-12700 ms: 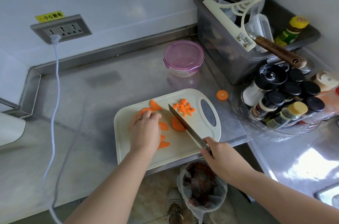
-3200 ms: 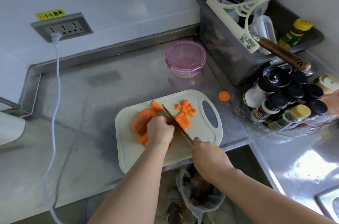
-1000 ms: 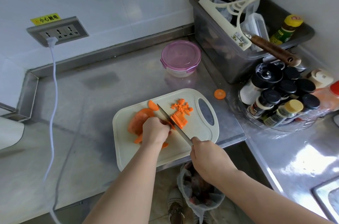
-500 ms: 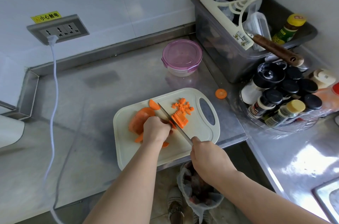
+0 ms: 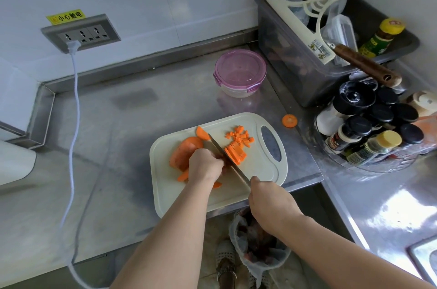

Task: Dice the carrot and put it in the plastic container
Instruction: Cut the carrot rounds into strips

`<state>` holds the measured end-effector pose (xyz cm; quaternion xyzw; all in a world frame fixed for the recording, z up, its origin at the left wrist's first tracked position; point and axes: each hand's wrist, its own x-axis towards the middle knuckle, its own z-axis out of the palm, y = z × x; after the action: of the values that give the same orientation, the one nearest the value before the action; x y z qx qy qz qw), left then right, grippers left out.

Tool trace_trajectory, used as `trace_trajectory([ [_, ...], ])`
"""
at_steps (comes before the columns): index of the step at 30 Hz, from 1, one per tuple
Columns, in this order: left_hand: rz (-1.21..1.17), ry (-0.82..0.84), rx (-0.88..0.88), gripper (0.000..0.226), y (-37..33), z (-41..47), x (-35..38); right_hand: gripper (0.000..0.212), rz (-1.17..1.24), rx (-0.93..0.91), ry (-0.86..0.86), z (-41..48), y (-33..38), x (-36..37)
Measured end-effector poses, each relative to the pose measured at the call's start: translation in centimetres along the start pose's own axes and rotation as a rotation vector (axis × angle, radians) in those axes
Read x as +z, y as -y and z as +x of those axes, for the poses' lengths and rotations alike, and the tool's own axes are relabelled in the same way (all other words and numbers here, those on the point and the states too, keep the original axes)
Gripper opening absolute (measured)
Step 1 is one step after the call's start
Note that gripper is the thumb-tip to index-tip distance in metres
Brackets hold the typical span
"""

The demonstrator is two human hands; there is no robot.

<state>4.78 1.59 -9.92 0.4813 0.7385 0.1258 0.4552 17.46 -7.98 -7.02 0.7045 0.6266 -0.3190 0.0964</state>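
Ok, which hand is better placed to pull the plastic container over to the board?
Left, probably. The left hand only steadies carrot on the board and lies nearer the container, which sits lidded beyond it. The right hand grips the knife.

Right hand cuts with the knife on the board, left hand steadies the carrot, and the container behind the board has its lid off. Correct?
No: the head view shows the container with its lid on. Otherwise right: the right hand cuts with the knife on the board, and the left hand steadies the carrot.
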Motion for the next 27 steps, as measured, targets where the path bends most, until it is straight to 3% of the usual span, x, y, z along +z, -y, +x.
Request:
trace_trajectory([
  [5,-0.018,0.007,0.01,0.022,-0.1,-0.6,-0.2,0.031,0.062,0.025,0.011,0.3,-0.2,0.3],
  [9,-0.09,0.031,-0.004,0.029,-0.4,-1.0,-0.4,0.017,0.172,0.01,-0.016,0.2,-0.9,0.1],
  [14,-0.022,0.03,0.02,0.026,-0.5,-1.2,-0.7,0.022,0.297,-0.064,-0.089,-0.6,-1.6,-1.2],
  [21,0.019,-0.104,0.147,0.018,-1.8,-1.4,-2.4,0.025,0.638,-0.035,0.009,-1.1,-2.6,-3.6],
  [24,-0.366,-0.096,0.094,0.023,-2.5,-1.1,-2.0,0.029,0.828,-0.035,0.054,-1.4,-2.8,-4.3],
  [27,-0.883,0.178,-0.152,0.03,-3.6,-1.8,-1.4,0.028,1.065,-0.016,0.148,-1.5,-3.2,-4.5],
])
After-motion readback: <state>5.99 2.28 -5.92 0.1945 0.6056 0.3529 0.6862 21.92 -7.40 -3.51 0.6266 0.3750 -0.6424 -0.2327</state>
